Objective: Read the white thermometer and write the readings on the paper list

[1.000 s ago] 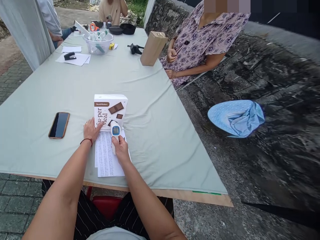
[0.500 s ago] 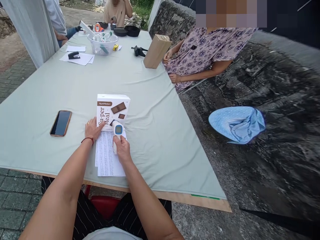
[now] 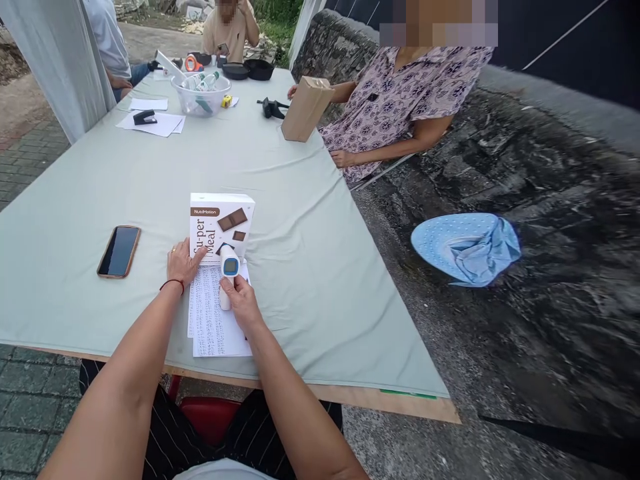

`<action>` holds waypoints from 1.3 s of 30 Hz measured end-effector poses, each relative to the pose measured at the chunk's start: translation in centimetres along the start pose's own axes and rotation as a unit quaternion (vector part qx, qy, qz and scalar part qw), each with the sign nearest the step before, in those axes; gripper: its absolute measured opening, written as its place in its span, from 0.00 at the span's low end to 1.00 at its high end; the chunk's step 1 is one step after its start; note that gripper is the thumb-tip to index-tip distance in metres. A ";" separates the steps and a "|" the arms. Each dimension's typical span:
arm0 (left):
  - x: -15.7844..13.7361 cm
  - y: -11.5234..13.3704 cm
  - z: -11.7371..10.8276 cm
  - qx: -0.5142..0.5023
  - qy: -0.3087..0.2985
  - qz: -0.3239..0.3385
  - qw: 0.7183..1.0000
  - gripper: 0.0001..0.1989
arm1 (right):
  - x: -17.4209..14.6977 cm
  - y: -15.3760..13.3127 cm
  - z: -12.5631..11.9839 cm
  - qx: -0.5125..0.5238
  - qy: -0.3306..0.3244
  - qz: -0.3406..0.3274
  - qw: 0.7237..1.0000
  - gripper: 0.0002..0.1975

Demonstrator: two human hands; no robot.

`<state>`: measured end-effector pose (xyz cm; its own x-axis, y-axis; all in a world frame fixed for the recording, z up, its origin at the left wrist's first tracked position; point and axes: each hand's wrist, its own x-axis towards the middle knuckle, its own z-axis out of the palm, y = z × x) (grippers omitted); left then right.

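Observation:
A white "Su-per Meal" box [image 3: 215, 230] with brown chocolate pictures stands upright on the cloth-covered table. My left hand [image 3: 183, 264] grips its lower left edge, thumb lying across the front. In my right hand [image 3: 243, 304] is a white infrared thermometer [image 3: 230, 265], its small blue-framed screen facing up toward me and its head close to the box front. Beneath it, printed sheets of paper [image 3: 210, 320] lie on the table at the foot of the box. I cannot read the screen.
A smartphone [image 3: 119, 251] lies to the left. Farther back are a stapler [image 3: 145, 117] on papers, a clear basin [image 3: 200, 103] of bottles, black pans [image 3: 259, 69] and a brown carton [image 3: 306, 110]. A person in a patterned shirt [image 3: 400, 107] sits right. A blue hat [image 3: 465, 247] lies beyond the table's edge.
The thermometer's screen has gone from bright blue to grey, and the thermometer sits slightly lower against the box. The co-worker's far hand has moved behind the carton. My left hand keeps its grip.

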<state>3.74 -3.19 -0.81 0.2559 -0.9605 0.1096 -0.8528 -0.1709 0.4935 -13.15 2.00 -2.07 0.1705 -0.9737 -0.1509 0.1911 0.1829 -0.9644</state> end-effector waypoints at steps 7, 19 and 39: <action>0.2 0.0 -0.4 -0.016 -0.002 -0.003 1.000 0.23 | -2.7 -5.1 -2.9 0.055 0.082 -0.044 0.994 0.23; 0.6 -0.6 -0.3 -0.023 0.008 0.005 1.000 0.25 | -4.5 -8.5 -7.6 0.011 0.230 -0.136 0.964 0.24; 0.1 0.2 0.0 -0.014 -0.011 0.008 1.000 0.23 | -1.7 0.0 -12.5 -0.580 0.145 -0.049 0.800 0.23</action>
<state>3.55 -3.32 -0.71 0.2325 -0.9676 0.0988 -0.8439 -0.1502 0.5150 -25.51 1.94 -4.57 -0.0549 -0.9969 0.0561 -0.8640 0.0193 -0.5030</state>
